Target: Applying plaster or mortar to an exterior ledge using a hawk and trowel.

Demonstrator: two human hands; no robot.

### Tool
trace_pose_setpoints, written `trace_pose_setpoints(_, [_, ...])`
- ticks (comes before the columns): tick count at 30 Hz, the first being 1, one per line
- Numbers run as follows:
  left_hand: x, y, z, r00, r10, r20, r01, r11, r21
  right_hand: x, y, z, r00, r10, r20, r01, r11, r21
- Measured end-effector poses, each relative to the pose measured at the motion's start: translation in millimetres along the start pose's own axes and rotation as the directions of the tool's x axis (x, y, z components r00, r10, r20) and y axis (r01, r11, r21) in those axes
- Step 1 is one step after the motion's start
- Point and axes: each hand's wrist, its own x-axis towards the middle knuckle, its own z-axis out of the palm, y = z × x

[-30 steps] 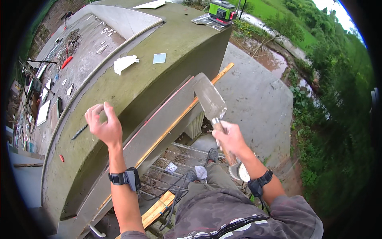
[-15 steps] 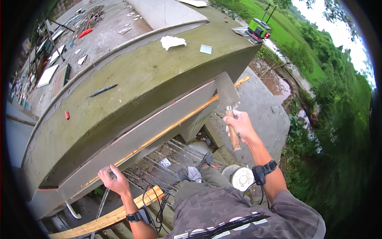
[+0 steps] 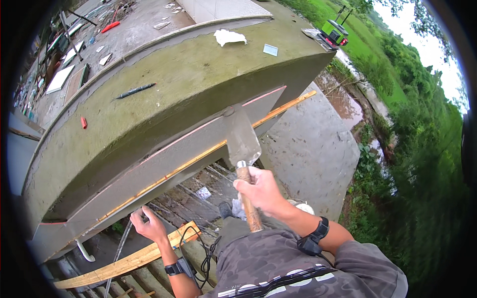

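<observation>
My right hand [image 3: 263, 190] is closed round the wooden handle of a trowel [image 3: 242, 136]. The trowel's broad grey blade lies across a band of grey mortar [image 3: 191, 145] and a thin wooden strip [image 3: 164, 177] along the wall's outer face. Nothing shows in my left hand [image 3: 149, 226], which hovers just below the strip at lower left, thumb and fingers apart and slightly bent. A reddish line runs along the mortar band's upper edge. Above it is the greenish concrete ledge [image 3: 174, 89].
On the ledge lie a dark pen-like tool [image 3: 134, 91], a small red piece [image 3: 83, 122], a white crumpled lump [image 3: 230, 37] and a pale tile [image 3: 270, 49]. A green laser level [image 3: 334, 34] stands at its far corner. Below are planks [image 3: 124, 262], a black cable [image 3: 206, 258] and scaffold slats.
My right hand has brought the trowel leftward along the band, away from its far end. My left hand has come off the wooden strip and dropped slightly. The whole view has shifted a little.
</observation>
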Motion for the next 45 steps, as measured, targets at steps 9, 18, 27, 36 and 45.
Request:
trace_pose_setpoints(9, [63.2, 104.9, 49.0, 0.956, 0.290, -0.037, -0.292, 0.950, -0.110, -3.7, -2.2, -33.6, 0.957, 0.063, 0.282, -0.180, 0.892, 0.414])
trace_pose_setpoints(18, [116.1, 266.0, 143.0, 0.795, 0.606, -0.011, -0.602, 0.788, -0.128, -11.4, -13.3, -204.1, 0.947, -0.098, 0.307, -0.088, 0.838, 0.539])
trace_pose_setpoints(27, [157.4, 304.4, 235.2, 0.967, 0.251, -0.040, -0.238, 0.950, 0.202, 35.7, 23.1, -332.2, 0.994, -0.008, -0.105, 0.049, 0.916, 0.398])
trace_pose_setpoints(36, [164.4, 300.4, 242.3, 0.968, 0.249, -0.036, -0.203, 0.857, 0.474, 100.0, 57.9, -322.6, 0.943, -0.217, -0.254, 0.254, 0.959, 0.123])
trace_pose_setpoints(45, [165.2, 303.0, 240.7, 0.981, 0.192, 0.000, -0.167, 0.852, 0.496, 121.4, 55.0, -243.9, 0.965, -0.250, -0.084, 0.220, 0.939, -0.265])
